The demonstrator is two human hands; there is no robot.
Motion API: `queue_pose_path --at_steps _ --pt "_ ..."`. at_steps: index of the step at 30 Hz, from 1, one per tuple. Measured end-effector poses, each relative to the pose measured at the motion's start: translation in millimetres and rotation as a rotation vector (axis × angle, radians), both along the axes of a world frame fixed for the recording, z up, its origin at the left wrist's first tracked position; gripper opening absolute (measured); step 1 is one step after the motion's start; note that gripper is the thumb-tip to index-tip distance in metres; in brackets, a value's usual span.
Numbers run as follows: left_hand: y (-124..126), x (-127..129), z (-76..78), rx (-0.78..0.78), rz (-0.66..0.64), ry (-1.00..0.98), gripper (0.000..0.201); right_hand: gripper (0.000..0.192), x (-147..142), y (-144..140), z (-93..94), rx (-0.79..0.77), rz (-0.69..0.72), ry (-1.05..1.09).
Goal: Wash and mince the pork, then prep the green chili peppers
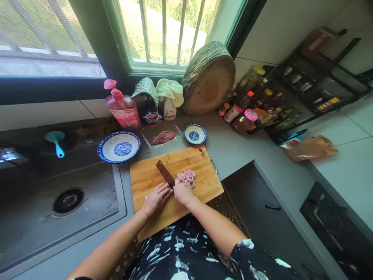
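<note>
A wooden cutting board (204, 165) lies on the counter in front of me. My right hand (182, 192) is closed round the handle of a knife (165, 172), whose broad dark blade points away to the upper left. Close by on the left, my left hand (158, 197) presses curled fingers on a piece of pale meat (171, 191), mostly hidden beneath them and touching the blade. A small heap of diced pink meat (187, 177) rests on the board just beyond my right hand.
Behind the board are a blue-rimmed plate (102, 149), a piece of raw meat (164, 137) on clear plastic and a small dish (186, 130). The sink (96, 182) is at left. Bottles and a pink-lidded jar (244, 121) stand at right; a round wooden block (211, 87) leans by the window.
</note>
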State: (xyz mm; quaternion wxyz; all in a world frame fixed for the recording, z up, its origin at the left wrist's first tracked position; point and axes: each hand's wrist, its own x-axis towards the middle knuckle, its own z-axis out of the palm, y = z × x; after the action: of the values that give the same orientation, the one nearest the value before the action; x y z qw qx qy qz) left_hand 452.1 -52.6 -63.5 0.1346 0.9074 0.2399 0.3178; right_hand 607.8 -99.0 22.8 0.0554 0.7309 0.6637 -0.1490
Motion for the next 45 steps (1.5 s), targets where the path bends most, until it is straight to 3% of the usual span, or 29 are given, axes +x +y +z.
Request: queue_pose_path --at_steps 4,9,16,24,30,34,37,39,42,45 --pt "-3.0 -1.2 3.1 -0.027 -0.012 -0.032 0.023 0.025 22.7 -11.7 5.1 0.009 -0.119 -0.009" --pt "-2.9 -1.4 4.0 -0.02 0.015 -0.034 0.025 0.026 17.0 -21.2 15.3 0.018 0.052 0.054" --pt "-0.4 0.1 7.2 0.011 -0.009 -0.05 0.021 0.028 22.3 -58.9 16.4 -0.099 0.084 0.034" --pt "-5.1 -6.3 3.5 -0.011 -0.081 -0.035 0.021 0.026 1.2 -11.2 -0.7 0.001 0.061 0.046" --pt "2.2 14.8 12.2 -0.065 -0.075 0.152 0.032 0.038 42.9 -22.3 3.8 0.011 -0.186 0.075" --pt "12.5 30.3 26.0 -0.115 -0.145 0.236 0.032 0.038 47.3 -25.6 9.3 0.004 -0.194 0.111" --pt "8.8 17.1 36.1 -0.092 -0.071 0.223 0.022 0.033 36.2 -27.7 14.4 0.025 -0.157 0.093" --pt "1.5 1.6 38.8 -0.054 -0.012 0.203 0.028 0.031 28.3 -31.9 18.3 0.049 -0.126 0.078" --pt "-7.1 -15.2 33.0 -0.014 -0.016 0.201 0.028 0.029 17.1 -39.7 22.5 0.06 -0.105 0.044" --pt "-5.9 -16.2 20.2 -0.019 -0.043 0.197 0.026 0.027 5.3 -44.4 20.0 0.069 -0.068 0.0"
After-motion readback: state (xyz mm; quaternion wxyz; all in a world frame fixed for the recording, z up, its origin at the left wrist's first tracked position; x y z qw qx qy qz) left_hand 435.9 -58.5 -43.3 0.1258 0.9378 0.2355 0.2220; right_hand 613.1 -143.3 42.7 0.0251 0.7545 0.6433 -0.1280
